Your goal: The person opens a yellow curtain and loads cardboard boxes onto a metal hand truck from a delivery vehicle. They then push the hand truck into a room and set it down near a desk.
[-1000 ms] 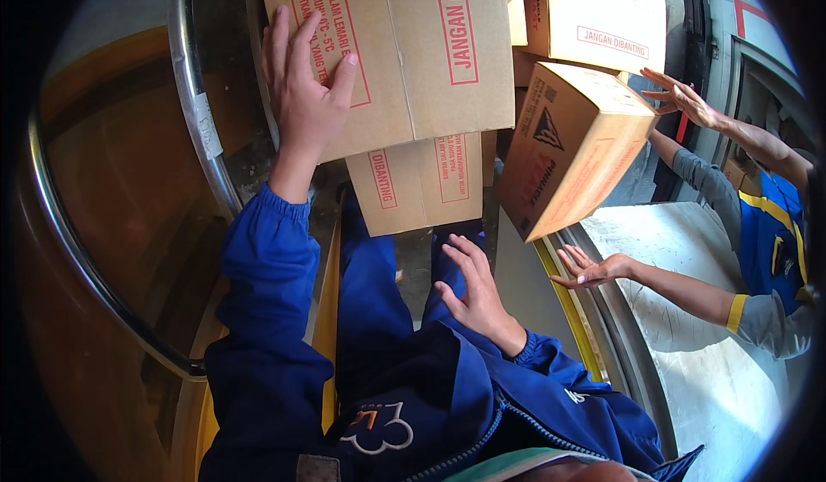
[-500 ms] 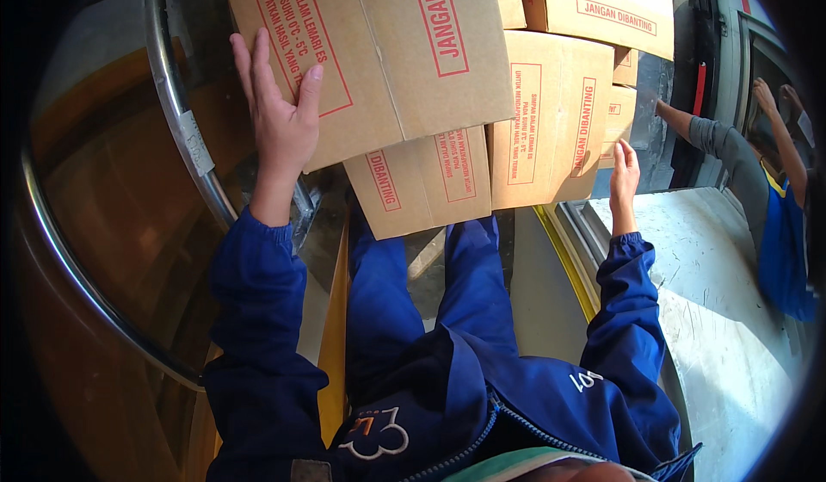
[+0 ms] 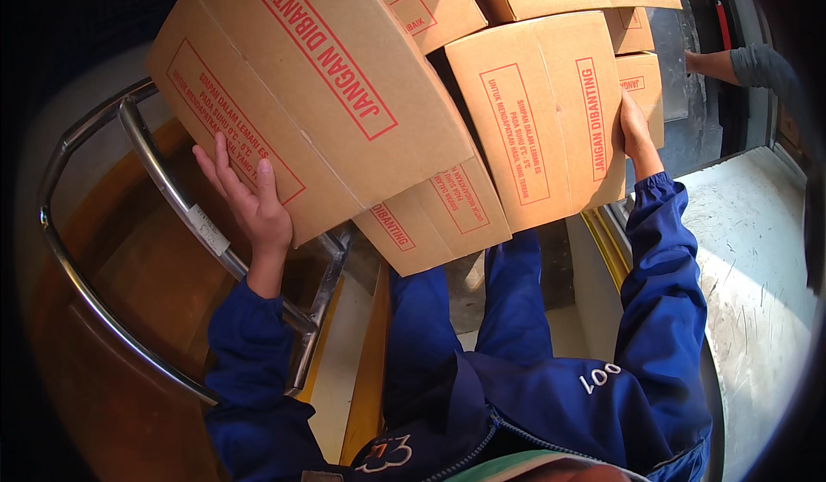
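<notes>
Brown, red-printed cardboard carton sits tilted at upper left, the left hand spread open against it; the right hand, grip unclear, touches a matching brown carton beside it. Even palm pressure should steady both.

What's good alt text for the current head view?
A person's left hand is against a large carton, the right hand against another carton. More cartons are stacked around; a metal rail curves at left, another person's arm at right.
</notes>
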The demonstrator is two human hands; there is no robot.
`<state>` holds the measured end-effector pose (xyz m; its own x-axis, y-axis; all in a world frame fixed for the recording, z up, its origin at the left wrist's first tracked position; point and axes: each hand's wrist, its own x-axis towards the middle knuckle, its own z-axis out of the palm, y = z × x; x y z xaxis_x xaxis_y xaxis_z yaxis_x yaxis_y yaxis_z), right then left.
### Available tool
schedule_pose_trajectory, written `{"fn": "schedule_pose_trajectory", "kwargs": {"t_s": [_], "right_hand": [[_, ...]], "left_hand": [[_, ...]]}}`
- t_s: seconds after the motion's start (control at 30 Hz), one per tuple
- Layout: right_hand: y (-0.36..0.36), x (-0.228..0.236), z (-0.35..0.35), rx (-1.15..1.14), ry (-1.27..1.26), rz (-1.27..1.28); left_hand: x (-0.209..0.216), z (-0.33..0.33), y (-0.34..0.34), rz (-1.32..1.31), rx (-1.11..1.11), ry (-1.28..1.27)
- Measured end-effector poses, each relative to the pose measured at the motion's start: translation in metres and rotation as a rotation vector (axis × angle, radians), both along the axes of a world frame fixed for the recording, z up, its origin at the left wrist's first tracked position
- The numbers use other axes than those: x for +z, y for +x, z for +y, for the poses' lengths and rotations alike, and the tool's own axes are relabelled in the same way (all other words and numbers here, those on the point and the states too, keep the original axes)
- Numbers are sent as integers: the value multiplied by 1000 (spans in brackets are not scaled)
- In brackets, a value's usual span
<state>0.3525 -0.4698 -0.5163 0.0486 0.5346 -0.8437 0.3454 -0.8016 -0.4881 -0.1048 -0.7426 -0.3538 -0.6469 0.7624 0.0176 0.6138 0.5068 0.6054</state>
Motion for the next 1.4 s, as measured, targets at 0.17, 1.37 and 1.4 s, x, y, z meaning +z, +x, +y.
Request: {"fn": "schedule_pose_trajectory", "kwargs": {"t_s": [0.17,1.37,1.4], "right_hand": [[-5,5,-3,24,34,118],[-84,60,-248,908,-9,-622],[-93,59,-248,833,-20,-582]], "left_hand": [[0,-1,-1,-131,61,38],[30,26,27,299,-208,-256],[31,27,28,298,-205,-251]]}}
